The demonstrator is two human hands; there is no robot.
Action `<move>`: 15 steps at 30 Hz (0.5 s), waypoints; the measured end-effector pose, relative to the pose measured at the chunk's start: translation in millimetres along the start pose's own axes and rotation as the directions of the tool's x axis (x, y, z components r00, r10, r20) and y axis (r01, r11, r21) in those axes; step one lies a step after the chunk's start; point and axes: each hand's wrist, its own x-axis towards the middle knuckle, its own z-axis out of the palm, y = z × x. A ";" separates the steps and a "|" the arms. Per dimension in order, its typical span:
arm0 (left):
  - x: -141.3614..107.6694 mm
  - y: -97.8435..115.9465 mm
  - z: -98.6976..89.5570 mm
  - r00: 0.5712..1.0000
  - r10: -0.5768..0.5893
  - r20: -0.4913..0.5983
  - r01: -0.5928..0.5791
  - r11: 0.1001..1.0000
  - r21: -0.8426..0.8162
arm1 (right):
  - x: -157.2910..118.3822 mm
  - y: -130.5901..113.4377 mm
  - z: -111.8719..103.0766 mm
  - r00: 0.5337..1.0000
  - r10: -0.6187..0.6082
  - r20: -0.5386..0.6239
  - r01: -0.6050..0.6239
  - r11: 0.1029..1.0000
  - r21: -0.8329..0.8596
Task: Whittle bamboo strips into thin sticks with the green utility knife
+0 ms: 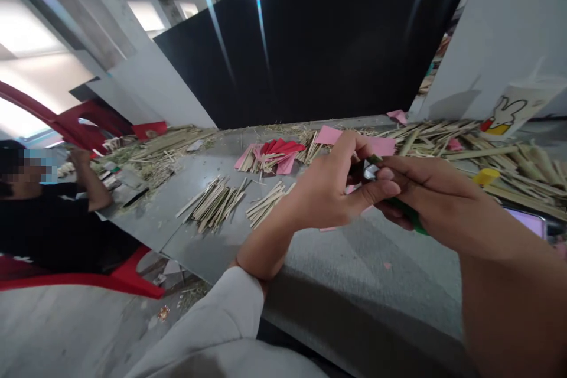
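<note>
Above the grey table, my left hand and my right hand meet, both with fingers closed. Out from under the right hand's fingers shows a green-handled tool, mostly hidden. A shiny metal piece sits between the two hands; its exact kind is not clear. My left fingers and thumb curl around that spot, and what they pinch is hidden. Behind the hands lie pink paper sheets and a fan of red and pink paper pieces. Bundles of thin split strips rest to the left.
Another person sits at the left beside a red chair. A black panel stands behind the table. On the right are a rabbit-print cup, a yellow-capped item, a phone and piled strips.
</note>
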 end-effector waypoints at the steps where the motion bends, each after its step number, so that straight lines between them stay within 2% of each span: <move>1: 0.3 -0.4 0.3 1.000 0.008 -0.006 -0.008 1.000 0.005 | -0.5 -1.1 0.0 1.000 -0.003 -0.003 0.003 1.000 -0.030; 7: 1.7 -1.7 -0.8 0.998 0.056 -0.016 -0.056 0.998 0.019 | -5.4 -3.9 0.3 0.999 -0.024 -0.046 0.017 0.988 -0.151; 12: 3.8 -6.3 1.3 0.993 0.113 -0.028 -0.112 0.993 0.027 | -7.1 -5.2 3.1 0.997 0.011 -0.075 -0.021 0.991 -0.131; 15: 4.8 -9.1 4.4 0.993 0.107 -0.048 -0.106 0.994 0.031 | -5.3 -8.6 7.0 0.994 0.020 -0.105 -0.030 0.995 -0.097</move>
